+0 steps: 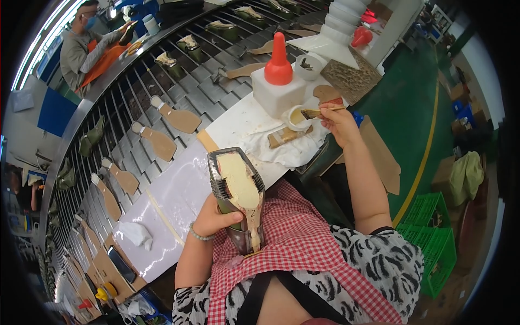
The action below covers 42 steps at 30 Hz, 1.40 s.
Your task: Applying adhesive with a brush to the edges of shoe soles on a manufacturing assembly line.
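My left hand point(210, 219) is wrapped round a dark green shoe upper on a last point(240, 181), held bottom up against my checked apron. Its underside is pale cream, with dark pleated edges folded in around the toe. In my right hand point(341, 125) is a small brush point(310, 114), gripped by its thin handle. The bristles are at the mouth of a small white pot point(295, 120) with yellowish stuff inside. Beside the pot lie a crumpled white cloth point(257, 145) and a stained tan block point(287, 137). Behind it stands a white bottle point(273, 96) with a red nozzle cap.
A slatted metal conveyor point(216, 89) curves along the left and far side, carrying insoles point(161, 142) and green shoe uppers point(189, 46). A white duct point(338, 40) rises at the back. A phone point(122, 264) lies lower left; green crates point(425, 238) stand right. A masked person point(86, 51) works opposite.
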Motion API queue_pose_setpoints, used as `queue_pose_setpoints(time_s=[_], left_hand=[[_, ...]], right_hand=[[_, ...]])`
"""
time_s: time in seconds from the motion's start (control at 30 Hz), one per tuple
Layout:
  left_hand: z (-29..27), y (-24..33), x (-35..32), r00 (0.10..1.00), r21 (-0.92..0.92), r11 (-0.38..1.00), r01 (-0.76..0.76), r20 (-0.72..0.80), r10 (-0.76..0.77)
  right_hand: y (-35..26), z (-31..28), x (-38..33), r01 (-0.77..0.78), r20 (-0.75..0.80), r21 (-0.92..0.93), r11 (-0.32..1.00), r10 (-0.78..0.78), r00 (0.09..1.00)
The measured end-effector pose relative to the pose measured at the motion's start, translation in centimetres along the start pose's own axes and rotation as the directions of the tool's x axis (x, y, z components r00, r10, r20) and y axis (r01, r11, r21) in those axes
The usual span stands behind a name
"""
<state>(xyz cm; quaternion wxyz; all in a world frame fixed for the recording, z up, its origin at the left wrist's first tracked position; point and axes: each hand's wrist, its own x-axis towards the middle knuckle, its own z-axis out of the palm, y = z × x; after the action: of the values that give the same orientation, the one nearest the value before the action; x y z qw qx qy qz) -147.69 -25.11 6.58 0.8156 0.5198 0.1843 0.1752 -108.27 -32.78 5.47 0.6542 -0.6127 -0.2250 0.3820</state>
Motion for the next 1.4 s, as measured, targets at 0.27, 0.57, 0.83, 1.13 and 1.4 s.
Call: queue_pose_setpoints(time_s=[0.27,0.57,0.83,1.13,1.4], left_hand=[[0.3,0.2,0.1,0.998,0.001,0.998,0.056,0.021,-0.056],[1.7,1.8,0.5,0.996,0.05,0.998,0.03,0.08,-0.034],[2.1,2.5,0.3,0.997,0.099,0.994,0.042,0.065,-0.048],[2.0,2.2,0.1,0.995,0.114,0.993,0.041,0.088,-0.051],[1.9,2.3,-0.3,0.993,0.115,0.993,0.032,0.112,-0.045]], right_hand=[[1.2,-0.5,-1.3,-0.232,0.052,0.658,0.716,0.264,0.963],[-5.7,11.3,-13.0,0.283,0.535,0.128,0.95,-0.307,0.787],[-5.7,13.1,-13.4,0.452,0.592,-0.003,0.892,-0.363,0.72],[-6.7,12.8,-14.3,0.599,0.676,-0.079,0.797,-0.399,0.62],[-6.8,13.4,-14.2,0.657,0.635,-0.056,0.752,-0.481,0.605]])
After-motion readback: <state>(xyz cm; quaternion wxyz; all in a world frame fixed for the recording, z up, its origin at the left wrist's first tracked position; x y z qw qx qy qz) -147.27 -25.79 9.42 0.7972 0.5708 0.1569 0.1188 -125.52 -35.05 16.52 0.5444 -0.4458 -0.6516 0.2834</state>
